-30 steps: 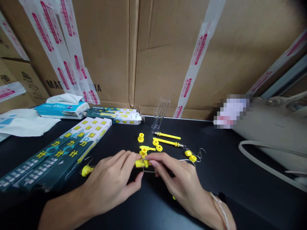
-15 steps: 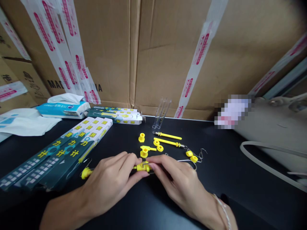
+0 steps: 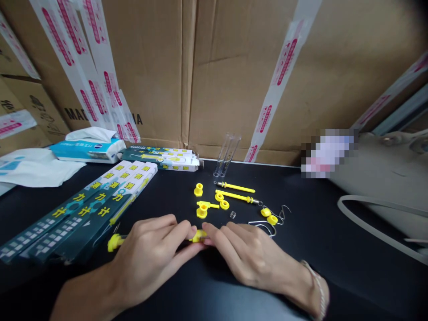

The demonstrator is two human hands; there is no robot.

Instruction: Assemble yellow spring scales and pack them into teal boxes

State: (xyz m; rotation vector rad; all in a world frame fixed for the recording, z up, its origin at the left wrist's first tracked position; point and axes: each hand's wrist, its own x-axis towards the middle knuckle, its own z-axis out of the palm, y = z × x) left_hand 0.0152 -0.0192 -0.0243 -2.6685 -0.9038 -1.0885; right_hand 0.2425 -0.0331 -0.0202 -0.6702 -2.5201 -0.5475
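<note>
My left hand (image 3: 157,249) is closed around a tube spring scale, mostly hidden by the fingers. Its yellow end piece (image 3: 114,243) sticks out on the left, and its yellow cap (image 3: 198,236) shows between my two hands. Thumb and fingers of my right hand (image 3: 250,254) pinch the cap's right end; a bit of metal, perhaps a hook's end, shows faintly there. Just beyond the fingertips stand yellow flanged caps (image 3: 202,211) and a short yellow slider (image 3: 212,205). A small metal spring coil (image 3: 232,215) lies near my right fingers, with bent wire hooks (image 3: 264,227) beyond the knuckles.
Two clear tubes (image 3: 226,156) stand at the back. Yellow rods (image 3: 236,196) with springs and yellow rings (image 3: 224,204) lie in front. Long printed boxes (image 3: 90,205) and a tissue pack (image 3: 88,150) are left; a grey bag (image 3: 377,174) is right. Cardboard boxes (image 3: 150,80) wall the back.
My right fingers have closed further over the cap, covering the bent metal end seen before. The left end piece has shifted slightly left, and the spring coil is now more exposed.
</note>
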